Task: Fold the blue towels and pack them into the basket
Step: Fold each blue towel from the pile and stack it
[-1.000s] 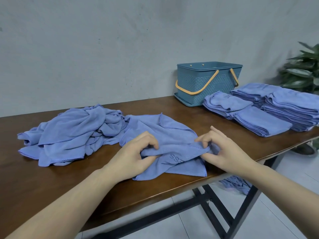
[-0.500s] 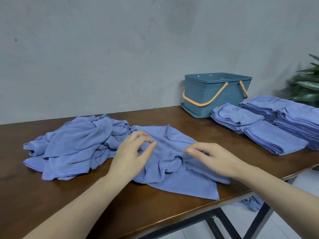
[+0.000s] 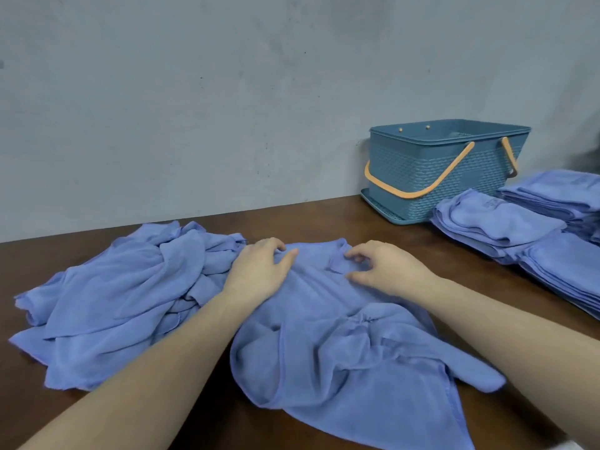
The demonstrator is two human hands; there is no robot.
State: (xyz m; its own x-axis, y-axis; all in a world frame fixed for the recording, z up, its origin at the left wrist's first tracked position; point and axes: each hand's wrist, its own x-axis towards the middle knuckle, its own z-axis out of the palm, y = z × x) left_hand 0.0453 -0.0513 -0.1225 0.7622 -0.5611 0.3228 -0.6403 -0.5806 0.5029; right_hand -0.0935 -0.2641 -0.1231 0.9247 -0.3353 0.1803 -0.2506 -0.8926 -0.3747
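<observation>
— Towel? 
— Crumpled blue towel (image 3: 341, 345) on the worktop (image 3: 308, 219), beside the unfolded heap (image 3: 123, 293).
— Hands? 
— Left hand (image 3: 259, 271) and right hand (image 3: 386, 269) at its far edge, fingers curled, pinching cloth.
— Basket? 
— Basket (image 3: 438, 170) far right, behind folded stacks (image 3: 526, 228).

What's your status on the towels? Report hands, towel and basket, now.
Left hand and right hand both pinching the far edge of the rumpled towel. Towel unfolded. Basket upright, far right; nothing in the way.
</observation>
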